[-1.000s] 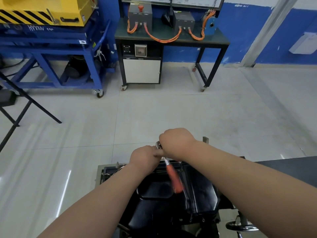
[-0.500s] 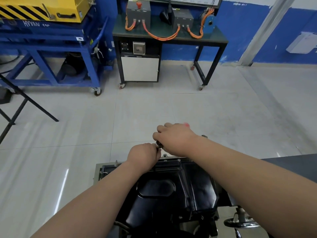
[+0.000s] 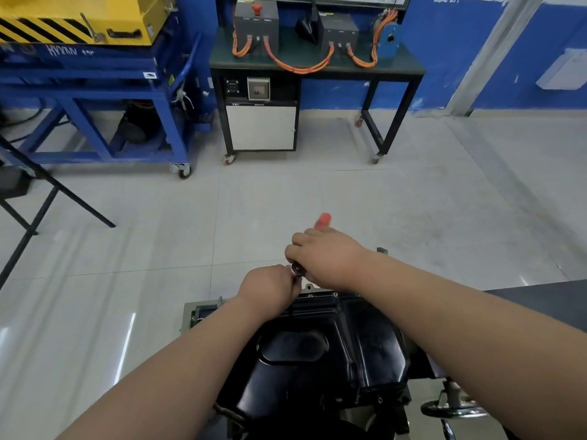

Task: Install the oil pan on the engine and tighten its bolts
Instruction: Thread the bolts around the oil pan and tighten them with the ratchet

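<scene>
— Sitting on the upturned engine, the black oil pan [image 3: 320, 347] looks stiff, glossy, likely slick. Where does the person grip?

— Not the pan. The right hand [image 3: 327, 258] is clenched round the red-handled ratchet [image 3: 322, 220]; the left hand [image 3: 270, 292] is curled shut at its head, over the far flange.

— And the bolt?

— Hidden beneath the left fingers.
</scene>
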Available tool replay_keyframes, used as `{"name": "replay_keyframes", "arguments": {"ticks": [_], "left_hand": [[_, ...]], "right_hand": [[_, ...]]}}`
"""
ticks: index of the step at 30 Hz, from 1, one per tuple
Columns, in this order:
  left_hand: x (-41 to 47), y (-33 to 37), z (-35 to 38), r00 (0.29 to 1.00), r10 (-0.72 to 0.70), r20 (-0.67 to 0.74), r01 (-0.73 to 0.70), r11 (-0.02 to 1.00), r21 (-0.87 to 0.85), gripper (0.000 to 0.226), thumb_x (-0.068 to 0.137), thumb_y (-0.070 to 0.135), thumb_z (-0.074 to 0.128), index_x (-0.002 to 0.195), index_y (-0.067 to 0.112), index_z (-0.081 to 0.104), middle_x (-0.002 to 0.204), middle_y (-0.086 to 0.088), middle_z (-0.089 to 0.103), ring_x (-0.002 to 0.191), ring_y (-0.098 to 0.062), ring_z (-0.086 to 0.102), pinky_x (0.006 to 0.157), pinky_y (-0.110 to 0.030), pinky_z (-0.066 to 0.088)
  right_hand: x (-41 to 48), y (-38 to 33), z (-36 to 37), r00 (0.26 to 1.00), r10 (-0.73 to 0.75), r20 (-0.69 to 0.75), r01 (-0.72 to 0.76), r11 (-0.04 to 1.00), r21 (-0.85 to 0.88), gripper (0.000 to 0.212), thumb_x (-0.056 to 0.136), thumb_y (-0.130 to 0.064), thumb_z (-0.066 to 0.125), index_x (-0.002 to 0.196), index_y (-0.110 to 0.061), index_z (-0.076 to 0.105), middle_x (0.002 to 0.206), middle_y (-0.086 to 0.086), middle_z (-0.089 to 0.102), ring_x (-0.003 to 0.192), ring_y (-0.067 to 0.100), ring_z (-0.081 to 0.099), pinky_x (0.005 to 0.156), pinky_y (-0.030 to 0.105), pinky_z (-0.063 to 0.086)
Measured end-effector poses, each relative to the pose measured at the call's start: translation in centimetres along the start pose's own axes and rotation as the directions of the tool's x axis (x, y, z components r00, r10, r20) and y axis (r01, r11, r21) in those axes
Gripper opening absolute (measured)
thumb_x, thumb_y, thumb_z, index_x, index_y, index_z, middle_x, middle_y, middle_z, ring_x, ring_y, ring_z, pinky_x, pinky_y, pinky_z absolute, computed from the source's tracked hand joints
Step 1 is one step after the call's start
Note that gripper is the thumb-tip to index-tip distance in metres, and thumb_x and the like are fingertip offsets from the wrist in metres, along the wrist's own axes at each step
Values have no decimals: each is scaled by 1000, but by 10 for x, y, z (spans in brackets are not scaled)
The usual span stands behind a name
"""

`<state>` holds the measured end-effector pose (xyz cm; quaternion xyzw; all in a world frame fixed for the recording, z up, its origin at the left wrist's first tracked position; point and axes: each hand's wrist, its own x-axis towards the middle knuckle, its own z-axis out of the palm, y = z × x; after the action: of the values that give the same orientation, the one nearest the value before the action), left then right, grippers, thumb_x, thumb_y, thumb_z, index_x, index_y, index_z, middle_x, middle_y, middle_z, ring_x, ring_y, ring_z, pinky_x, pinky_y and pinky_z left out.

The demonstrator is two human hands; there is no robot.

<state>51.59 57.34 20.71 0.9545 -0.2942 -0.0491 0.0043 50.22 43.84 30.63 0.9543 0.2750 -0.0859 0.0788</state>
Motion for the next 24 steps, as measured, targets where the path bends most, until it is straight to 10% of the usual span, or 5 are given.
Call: {"name": "replay_keyframes", "arguments": {"ticks": [7, 13, 20, 24], "left_hand": [[3, 4, -8, 971, -132, 200, 154, 983, -97, 16, 87, 15, 37, 76, 17, 49, 90, -6, 66, 84, -28, 62, 61, -27, 39], [1, -3, -1, 998, -20, 63, 22, 999, -29, 28, 95, 34, 31, 87, 17, 52, 91, -7, 66, 81, -27, 63, 55, -28, 33], [4, 1, 1, 979, -106, 173, 120, 990, -74, 29, 93, 22, 31, 94, 15, 59, 95, -7, 67, 87, -29, 62, 64, -29, 42], [1, 3, 1, 992, -43, 122, 47, 999, -27, 30, 94, 32, 32, 88, 16, 56, 93, -8, 67, 83, -27, 63, 57, -27, 35]], "right_hand": [[8, -13, 3, 957, 260, 126, -265, 964, 25, 45, 88, -57, 40, 67, -20, 54, 67, -1, 52, 60, 22, 52, 49, 25, 28], [5, 2, 0, 999, 7, 45, -8, 1000, 16, 23, 93, -30, 44, 110, -17, 53, 108, 3, 54, 97, 24, 54, 81, 37, 41], [10, -12, 6, 960, 251, 126, -255, 967, 17, 38, 90, -49, 42, 69, -19, 52, 69, -1, 53, 54, 19, 47, 46, 25, 24], [6, 1, -1, 996, 3, 84, -1, 1000, -17, 20, 92, -31, 46, 102, -16, 57, 100, 3, 57, 91, 24, 56, 70, 34, 41]]}}
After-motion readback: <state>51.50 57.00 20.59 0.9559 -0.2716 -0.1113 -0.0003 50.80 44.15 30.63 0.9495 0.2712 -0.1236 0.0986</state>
